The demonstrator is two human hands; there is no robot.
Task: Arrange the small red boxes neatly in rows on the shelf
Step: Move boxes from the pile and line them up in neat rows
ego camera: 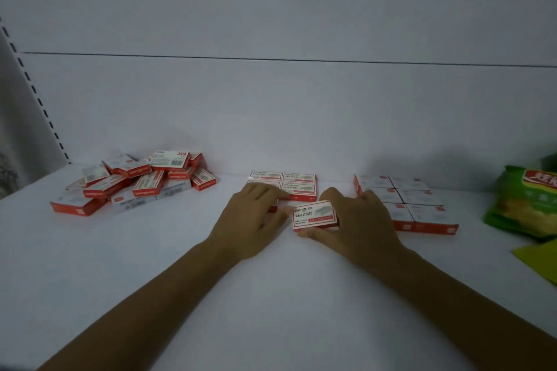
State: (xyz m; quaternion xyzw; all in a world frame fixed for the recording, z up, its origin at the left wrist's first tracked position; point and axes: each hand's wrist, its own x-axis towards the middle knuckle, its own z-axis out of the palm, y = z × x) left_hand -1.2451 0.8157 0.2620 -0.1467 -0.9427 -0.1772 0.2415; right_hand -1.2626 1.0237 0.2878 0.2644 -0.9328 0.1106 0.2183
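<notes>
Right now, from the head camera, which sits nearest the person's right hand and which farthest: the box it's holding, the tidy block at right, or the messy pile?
1. The held box: gripped by the right hand, in the middle.
2. The tidy block: just right of that hand, beside its fingers.
3. The messy pile: far left, beyond the left hand.

Green snack bag (526,205) far right; slotted upright (36,93) left.

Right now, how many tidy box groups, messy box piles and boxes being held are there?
Tidy box groups: 2, middle group and right group
Messy box pile: 1
Held box: 1
Total: 4
</notes>
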